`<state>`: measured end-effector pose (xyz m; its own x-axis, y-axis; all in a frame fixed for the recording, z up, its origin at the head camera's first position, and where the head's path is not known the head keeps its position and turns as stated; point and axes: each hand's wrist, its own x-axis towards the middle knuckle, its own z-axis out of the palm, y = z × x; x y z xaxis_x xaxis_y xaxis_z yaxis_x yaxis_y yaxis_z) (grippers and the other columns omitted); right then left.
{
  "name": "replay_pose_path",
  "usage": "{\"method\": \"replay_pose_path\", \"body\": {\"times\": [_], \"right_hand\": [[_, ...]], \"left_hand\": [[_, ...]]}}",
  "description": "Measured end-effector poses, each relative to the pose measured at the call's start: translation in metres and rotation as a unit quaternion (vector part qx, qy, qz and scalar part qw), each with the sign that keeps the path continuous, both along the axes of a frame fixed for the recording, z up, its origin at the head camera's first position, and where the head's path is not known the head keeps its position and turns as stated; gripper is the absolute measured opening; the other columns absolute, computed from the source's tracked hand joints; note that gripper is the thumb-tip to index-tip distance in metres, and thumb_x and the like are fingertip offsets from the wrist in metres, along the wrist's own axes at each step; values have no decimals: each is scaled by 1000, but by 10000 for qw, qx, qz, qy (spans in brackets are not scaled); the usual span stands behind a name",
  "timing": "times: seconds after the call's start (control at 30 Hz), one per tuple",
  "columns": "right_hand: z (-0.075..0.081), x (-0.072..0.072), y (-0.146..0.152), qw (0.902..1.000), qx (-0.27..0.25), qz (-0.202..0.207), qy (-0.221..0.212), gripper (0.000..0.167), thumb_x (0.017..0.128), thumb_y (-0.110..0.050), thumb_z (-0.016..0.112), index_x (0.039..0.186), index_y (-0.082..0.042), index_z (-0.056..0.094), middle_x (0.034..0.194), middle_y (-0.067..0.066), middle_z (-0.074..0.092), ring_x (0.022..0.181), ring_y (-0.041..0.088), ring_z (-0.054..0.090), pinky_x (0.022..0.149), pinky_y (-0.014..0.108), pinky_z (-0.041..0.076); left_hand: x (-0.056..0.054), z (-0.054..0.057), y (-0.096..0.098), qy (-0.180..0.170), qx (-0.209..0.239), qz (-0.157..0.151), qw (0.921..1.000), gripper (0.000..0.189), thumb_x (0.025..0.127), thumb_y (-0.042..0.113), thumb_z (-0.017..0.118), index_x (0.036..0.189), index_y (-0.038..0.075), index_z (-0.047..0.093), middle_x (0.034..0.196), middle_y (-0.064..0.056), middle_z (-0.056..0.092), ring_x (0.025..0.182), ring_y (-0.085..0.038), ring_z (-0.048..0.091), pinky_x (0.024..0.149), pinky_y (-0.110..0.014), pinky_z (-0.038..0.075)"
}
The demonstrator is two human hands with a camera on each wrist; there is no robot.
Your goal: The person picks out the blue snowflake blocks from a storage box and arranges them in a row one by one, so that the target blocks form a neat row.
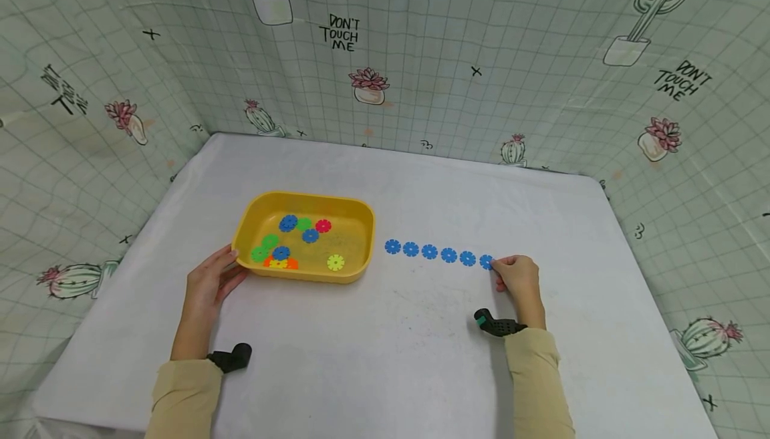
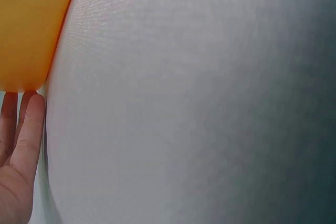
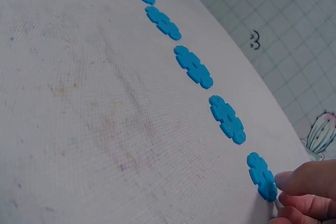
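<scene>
My right hand [image 1: 519, 282] pinches the edge of a blue flower-shaped plastic disc [image 1: 486, 262] at the right end of a row of several such discs. In the right wrist view, the thumb [image 3: 304, 178] and curled fingers meet this last disc [image 3: 262, 177] close over the white cloth. A neighbouring blue disc [image 1: 467, 258] lies flat to its left. On the other side, my left hand [image 1: 210, 282] touches the near left corner of a yellow tray [image 1: 313, 274]; in the left wrist view its straight fingers [image 2: 29, 135] reach the tray's side.
Inside the tray lie loose discs: blue ones [image 1: 310, 235], green ones [image 1: 270, 242], a red one [image 1: 323, 226], a yellow-green one [image 1: 335, 262] and orange ones. A white cloth [image 1: 373, 372] covers the table. Patterned fabric [image 1: 433, 105] hangs around its back and sides.
</scene>
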<state>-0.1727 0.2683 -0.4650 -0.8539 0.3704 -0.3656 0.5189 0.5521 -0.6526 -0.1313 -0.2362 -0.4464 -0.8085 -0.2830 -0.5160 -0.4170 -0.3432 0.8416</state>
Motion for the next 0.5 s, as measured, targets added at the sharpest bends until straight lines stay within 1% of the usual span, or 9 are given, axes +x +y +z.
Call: {"method": "replay_pose_path", "body": {"times": [0.13,0.23,0.3,0.4,0.5], "right_hand": [[2,4,-3,9996,-106,-78,243,31,94,-23,54,108,5,56,70,5,57,50,8,53,46,15,47],[6,7,-8,9988,-162,-20,460,33,94,-25,54,113,3,54,80,7,58,54,8,54,47,14,48],[9,8,-12,9975,-157,106,684,35,94,-25,54,114,3,53,83,9,58,56,8,55,49,14,49],[15,8,-21,9944,-52,412,968,35,94,-28,55,113,2,55,87,10,59,59,8,56,55,13,48],[20,9,-32,9905,-10,767,1140,36,93,-30,56,112,1,56,91,12,60,67,10,57,60,11,48]], "left_hand": [[-1,1,1,-57,-13,30,10000,65,83,32,69,140,13,43,93,14,61,81,-3,64,76,-17,55],[-2,3,1,-108,39,57,9999,66,84,32,69,141,13,41,94,13,60,81,-3,63,76,-17,55],[-2,3,1,-119,37,45,9999,65,84,31,68,141,13,41,94,13,60,81,-3,63,76,-17,55],[-2,4,1,-150,60,64,9998,65,84,31,68,141,13,41,93,14,61,80,-3,63,76,-17,54],[-2,3,0,-140,69,72,9999,65,84,31,68,141,13,41,92,14,61,80,-2,64,77,-17,54]]}}
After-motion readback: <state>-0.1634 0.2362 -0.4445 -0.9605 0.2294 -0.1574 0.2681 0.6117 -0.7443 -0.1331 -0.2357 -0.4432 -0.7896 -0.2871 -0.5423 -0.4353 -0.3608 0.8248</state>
